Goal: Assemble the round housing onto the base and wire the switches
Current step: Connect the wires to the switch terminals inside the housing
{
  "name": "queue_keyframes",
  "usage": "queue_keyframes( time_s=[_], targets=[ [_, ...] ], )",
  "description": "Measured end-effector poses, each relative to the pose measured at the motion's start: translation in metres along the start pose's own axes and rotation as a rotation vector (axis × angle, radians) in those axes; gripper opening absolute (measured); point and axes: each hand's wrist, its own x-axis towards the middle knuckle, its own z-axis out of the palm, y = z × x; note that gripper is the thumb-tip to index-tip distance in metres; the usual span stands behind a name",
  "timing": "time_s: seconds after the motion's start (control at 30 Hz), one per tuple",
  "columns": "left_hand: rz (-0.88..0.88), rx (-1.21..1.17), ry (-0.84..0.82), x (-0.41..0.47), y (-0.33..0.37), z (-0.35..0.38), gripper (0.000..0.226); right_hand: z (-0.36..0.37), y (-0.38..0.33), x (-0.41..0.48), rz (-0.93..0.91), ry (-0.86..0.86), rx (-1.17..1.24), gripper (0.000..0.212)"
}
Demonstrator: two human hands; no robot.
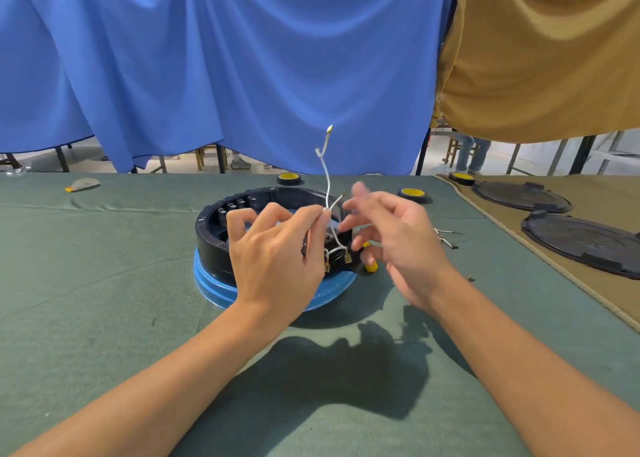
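A black round housing (211, 234) sits on a blue base (207, 283) in the middle of the green table. Several black switches (239, 205) line its inner far wall. My left hand (277, 259) hovers over the housing and pinches a thin white wire (325, 176) between thumb and forefinger; the wire rises to a yellow-tipped end. More white wires with brass terminals (341, 254) loop at the housing's near right side. My right hand (398, 238) is beside the wire, fingers spread and blurred, holding nothing. A yellow piece (372, 266) lies under it.
Three yellow-centred tape rolls (290, 178) (414, 194) (461, 178) stand at the table's far side. Loose wires (446, 238) lie to the right. Two black round lids (519, 196) (585, 245) rest on the tan cloth at right. A grey object (83, 183) lies far left.
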Motion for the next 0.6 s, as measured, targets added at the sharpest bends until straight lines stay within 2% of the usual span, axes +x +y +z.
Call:
queue_keyframes(
  time_s=[0.07, 0.13, 0.27, 0.43, 0.5, 0.6],
  targets=[
    [-0.015, -0.005, -0.010, 0.002, -0.001, -0.001, 0.020, 0.008, 0.000, -0.006, -0.072, -0.090, -0.107, 0.018],
    [-0.091, -0.044, -0.056, 0.005, -0.002, -0.002, 0.018, 0.010, 0.000, -0.007, -0.115, -0.108, -0.128, 0.009],
    [-0.291, -0.201, -0.172, 0.012, 0.001, -0.005, 0.020, 0.012, 0.000, -0.006, -0.129, -0.034, -0.150, 0.014],
    [-0.506, -0.311, -0.200, 0.020, 0.001, -0.004, 0.020, 0.012, 0.005, -0.003, -0.129, 0.147, -0.154, 0.017],
    [-0.549, -0.338, -0.230, 0.022, 0.001, -0.004, 0.023, 0.011, 0.005, -0.002, -0.117, 0.167, -0.145, 0.019],
    [-0.509, -0.374, -0.334, 0.024, -0.001, -0.007, 0.024, 0.010, 0.008, -0.001, -0.110, 0.186, -0.125, 0.024]
  ],
)
